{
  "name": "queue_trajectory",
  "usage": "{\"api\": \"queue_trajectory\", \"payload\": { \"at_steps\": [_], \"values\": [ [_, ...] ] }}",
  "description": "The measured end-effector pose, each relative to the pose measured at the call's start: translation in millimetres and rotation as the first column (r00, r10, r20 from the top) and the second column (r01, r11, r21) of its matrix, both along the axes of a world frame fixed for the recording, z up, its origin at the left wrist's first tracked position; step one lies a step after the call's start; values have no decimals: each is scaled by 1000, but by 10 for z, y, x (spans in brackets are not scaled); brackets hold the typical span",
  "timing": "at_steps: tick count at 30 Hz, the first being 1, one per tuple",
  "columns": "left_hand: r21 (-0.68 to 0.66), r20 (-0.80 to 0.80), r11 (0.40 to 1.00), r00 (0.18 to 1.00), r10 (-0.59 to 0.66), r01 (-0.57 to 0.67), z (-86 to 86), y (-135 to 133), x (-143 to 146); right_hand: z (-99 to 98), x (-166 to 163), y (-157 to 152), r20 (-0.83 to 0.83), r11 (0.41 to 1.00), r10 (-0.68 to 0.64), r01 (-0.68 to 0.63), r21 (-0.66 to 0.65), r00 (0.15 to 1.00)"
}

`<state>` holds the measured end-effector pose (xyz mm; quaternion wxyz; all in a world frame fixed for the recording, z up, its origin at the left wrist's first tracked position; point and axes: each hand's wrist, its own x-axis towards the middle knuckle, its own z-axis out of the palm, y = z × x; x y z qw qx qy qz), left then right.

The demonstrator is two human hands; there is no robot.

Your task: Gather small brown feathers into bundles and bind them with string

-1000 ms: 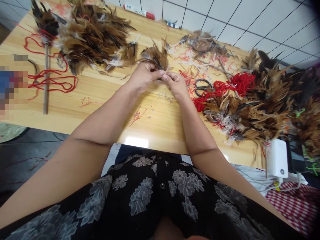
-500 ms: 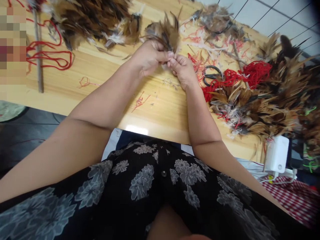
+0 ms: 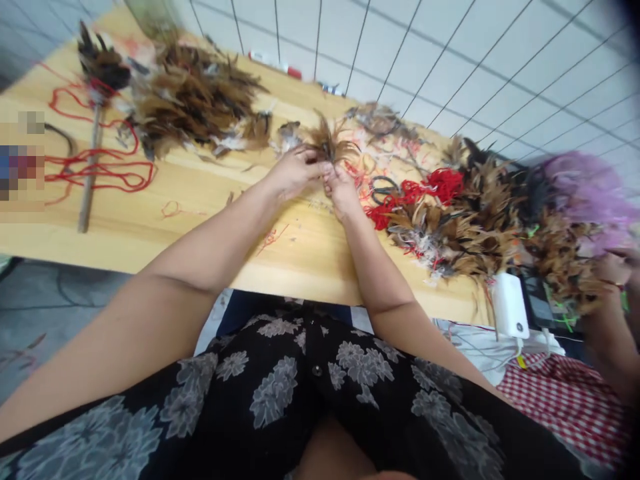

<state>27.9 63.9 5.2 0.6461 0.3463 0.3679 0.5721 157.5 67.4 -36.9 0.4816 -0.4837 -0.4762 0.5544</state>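
Above the table's middle, my left hand (image 3: 300,172) pinches a small bunch of brown feathers (image 3: 327,141) near its base. My right hand (image 3: 343,189) meets it there, thumb and fingers pressed together at the quill end; whatever fine thing it grips is too small to make out. Just right of my right hand lie black-handled scissors (image 3: 384,190) and a tangle of red yarn (image 3: 443,187). Bits of red thread (image 3: 274,239) lie on the wood below my hands.
A big feather pile (image 3: 195,100) lies left, beside a wooden stick (image 3: 90,173) with feathers at its top and red cord around. More feather bundles (image 3: 460,230), a white power bank (image 3: 510,305) and a co-worker's hand (image 3: 613,270) are right. A tiled wall (image 3: 400,60) backs the table (image 3: 125,247).
The view has tilted up and swung, showing more wall and the co-worker's hand at right. My hands stay together at the feather bunch.
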Motion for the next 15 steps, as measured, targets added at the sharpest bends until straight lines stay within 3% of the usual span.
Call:
{"api": "queue_trajectory", "payload": {
  "at_steps": [3, 8, 11, 15],
  "values": [
    [55, -48, 995, 996, -76, 79, 86, -32, -38, 338, -60, -168, -208, 994, -59, 38, -105, 976],
    [131, -125, 990, 992, -27, 44, 61, 61, -206, 706, 89, -376, -314, 991, -85, 46, -129, 945],
    [208, -330, 976, 944, 13, 59, -133, 184, -293, 700, 256, -574, -348, 992, -84, 47, -113, 934],
    [301, -545, 944, 836, 58, 131, -332, 309, -387, 537, 450, -834, -333, 970, -162, 88, -227, 929]
  ]
}}
